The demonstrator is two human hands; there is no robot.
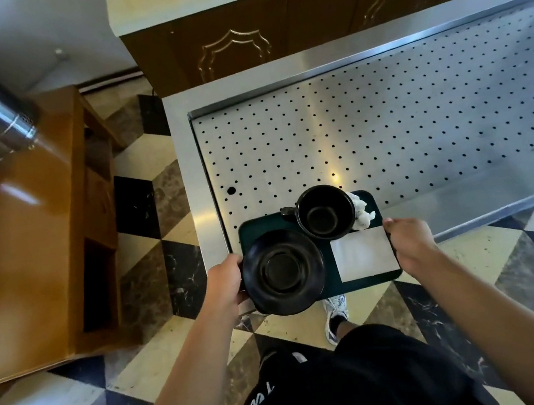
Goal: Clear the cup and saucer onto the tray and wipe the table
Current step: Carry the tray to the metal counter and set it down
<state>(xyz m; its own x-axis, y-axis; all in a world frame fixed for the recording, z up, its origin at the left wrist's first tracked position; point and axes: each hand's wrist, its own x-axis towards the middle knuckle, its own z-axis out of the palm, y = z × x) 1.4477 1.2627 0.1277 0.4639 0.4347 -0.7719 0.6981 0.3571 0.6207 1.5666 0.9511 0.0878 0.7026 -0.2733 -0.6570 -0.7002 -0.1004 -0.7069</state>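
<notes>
L hand (224, 286) | R hand (410, 245) – grip tray (328, 288) ends (arms out)

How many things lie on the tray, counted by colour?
Black: 2, the cup and the saucer
White: 2, the flat napkin and the crumpled tissue
Total: 4 things on the dark green tray, which the left hand and the right hand hold at its two ends.

Carrying a black cup (325, 211), black round saucer (282, 271), folded white napkin (363, 253): dark green rectangular tray (255, 226).
</notes>
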